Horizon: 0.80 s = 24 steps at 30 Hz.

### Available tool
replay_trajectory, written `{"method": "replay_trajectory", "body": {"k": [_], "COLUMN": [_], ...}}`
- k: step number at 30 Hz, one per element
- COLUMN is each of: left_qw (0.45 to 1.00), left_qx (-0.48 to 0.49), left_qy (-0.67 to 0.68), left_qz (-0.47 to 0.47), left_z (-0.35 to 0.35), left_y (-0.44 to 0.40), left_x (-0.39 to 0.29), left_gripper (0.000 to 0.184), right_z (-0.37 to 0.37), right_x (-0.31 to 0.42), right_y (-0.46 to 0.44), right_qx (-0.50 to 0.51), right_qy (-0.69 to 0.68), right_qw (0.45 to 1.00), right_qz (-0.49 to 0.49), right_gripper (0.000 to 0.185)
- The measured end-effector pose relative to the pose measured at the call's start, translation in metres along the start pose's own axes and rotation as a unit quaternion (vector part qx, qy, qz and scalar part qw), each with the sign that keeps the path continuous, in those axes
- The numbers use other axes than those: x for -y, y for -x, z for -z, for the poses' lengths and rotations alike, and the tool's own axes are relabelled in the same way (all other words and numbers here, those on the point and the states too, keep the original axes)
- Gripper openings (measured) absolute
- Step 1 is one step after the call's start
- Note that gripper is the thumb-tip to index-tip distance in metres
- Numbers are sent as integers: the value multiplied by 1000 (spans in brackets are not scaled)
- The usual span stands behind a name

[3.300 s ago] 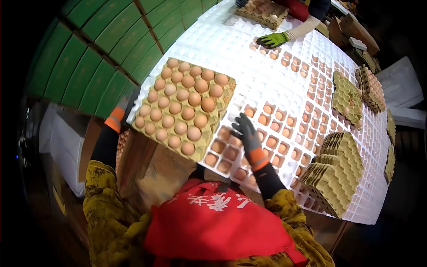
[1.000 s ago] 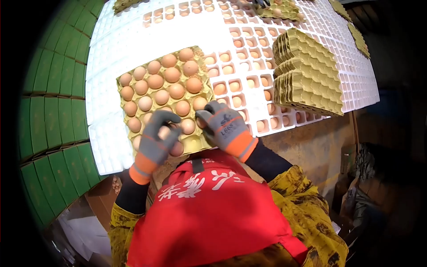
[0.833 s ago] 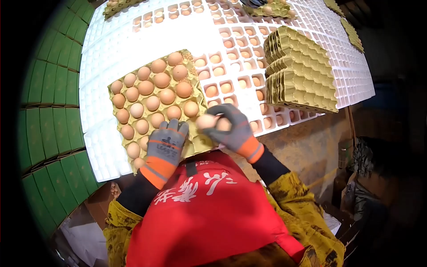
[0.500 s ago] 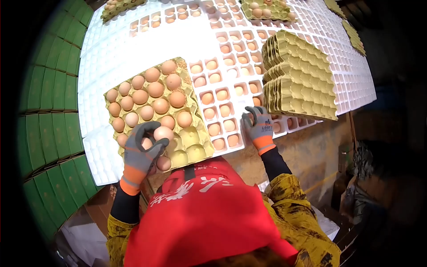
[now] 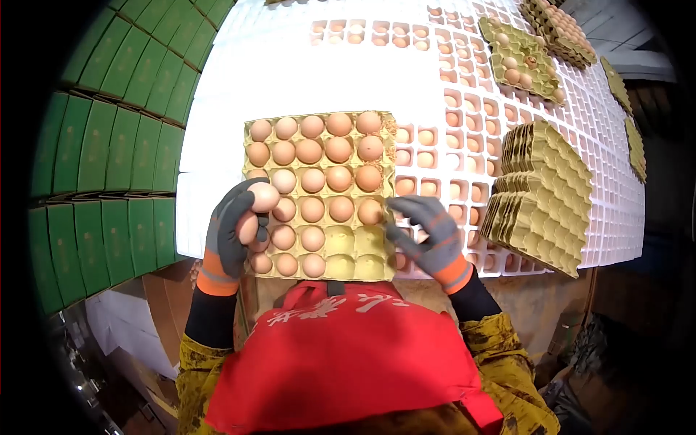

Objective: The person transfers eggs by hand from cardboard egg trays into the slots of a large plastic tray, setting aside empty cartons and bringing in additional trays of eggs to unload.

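Observation:
A pulp egg tray [image 5: 370,267] lies flat before me, filled with brown eggs except for several empty cups at its near right corner. Gathered in my left hand [image 5: 226,228], which is closed above the tray's left edge, are two eggs: a pale egg [image 5: 263,196] on top and a browner egg [image 5: 247,228] below it. At the tray's right edge, my right hand [image 5: 429,235] has thumb and fingers apart and nothing visible in it. Its fingertips are close to a brown egg [image 5: 370,211] in the tray. Both hands wear grey gloves with orange cuffs.
White foam trays [image 5: 304,80] cover the table, many cells on the right holding eggs. A stack of pulp trays [image 5: 540,196] stands at right. Farther back are a partly filled pulp tray [image 5: 518,54] and stacked full trays [image 5: 558,32]. Green boxes [image 5: 87,138] line the left side.
My view has shifted, so the egg tray appears squarer and farther right. My right hand has moved from the foam cells to the pulp tray's right edge. My left hand still holds eggs.

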State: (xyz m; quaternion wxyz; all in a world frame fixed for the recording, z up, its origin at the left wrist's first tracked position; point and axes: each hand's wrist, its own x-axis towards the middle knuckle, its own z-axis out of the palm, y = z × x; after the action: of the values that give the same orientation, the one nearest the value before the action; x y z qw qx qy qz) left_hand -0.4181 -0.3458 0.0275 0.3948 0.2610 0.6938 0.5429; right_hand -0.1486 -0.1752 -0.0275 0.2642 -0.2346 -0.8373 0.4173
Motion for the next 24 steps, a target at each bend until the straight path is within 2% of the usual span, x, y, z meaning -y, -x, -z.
{"method": "replay_trajectory", "body": {"k": [2,3,5,6,7,8,10,11,12,13,14,15,18,19,20,21,22,24], "left_qw": [999,997,992,990,987,987,987,986,986,985,984,983,978,976,979,982,984,982], "left_qx": [36,57,80,106,131,135,147,145,144,140,138,137,145,146,142,137,131,141], "left_qy": [-2,-9,-1,22,44,52,61,73,85,99,111,121,147,156,144,133,122,115], "left_qz": [-34,-58,-97,-88,-78,-63,-31,-29,-29,-31,-17,-1,26,31,20,7,-4,-53], "left_z": [9,14,18,24,30,33,42,45,45,44,46,47,57,61,64,66,68,71], "left_y": [-1,-3,-7,-9,-11,-14,-19,-19,-21,-24,-27,-30,-35,-36,-36,-37,-37,-42], "left_x": [12,18,26,28,30,31,33,34,35,35,35,33,30,29,28,27,27,38], "left_gripper": [38,37,36,35,34,33,32,31,31,31,32,32,33,34,34,35,35,37], "right_z": [-17,-31,-31,-30,-26,-20,-18,-21,-37,-47,-59,-75,-82,-73,-67,-55,-43,-26], "right_x": [12,6,3,5,7,8,27,19,25,39,53,46,43,47,34,33,33,38], "right_y": [-12,-14,-11,-10,-5,-4,-12,-13,-18,-27,-35,-38,-38,-36,-25,-21,-18,-15], "right_qx": [84,99,67,52,18,-30,-69,-8,2,26,51,74,79,50,0,-55,-109,-141], "right_qy": [197,231,78,-1,-194,-348,-445,-387,-199,-44,112,268,210,127,-18,-203,-380,-484], "right_qw": [974,966,995,997,971,909,864,892,967,993,991,961,970,982,988,950,869,825], "right_qz": [79,65,-13,-50,-138,-226,-226,-234,-161,-110,-59,-6,-88,-134,-152,-230,-298,-256], "right_gripper": [42,45,43,42,38,38,41,39,42,45,47,50,47,42,38,39,40,44]}}
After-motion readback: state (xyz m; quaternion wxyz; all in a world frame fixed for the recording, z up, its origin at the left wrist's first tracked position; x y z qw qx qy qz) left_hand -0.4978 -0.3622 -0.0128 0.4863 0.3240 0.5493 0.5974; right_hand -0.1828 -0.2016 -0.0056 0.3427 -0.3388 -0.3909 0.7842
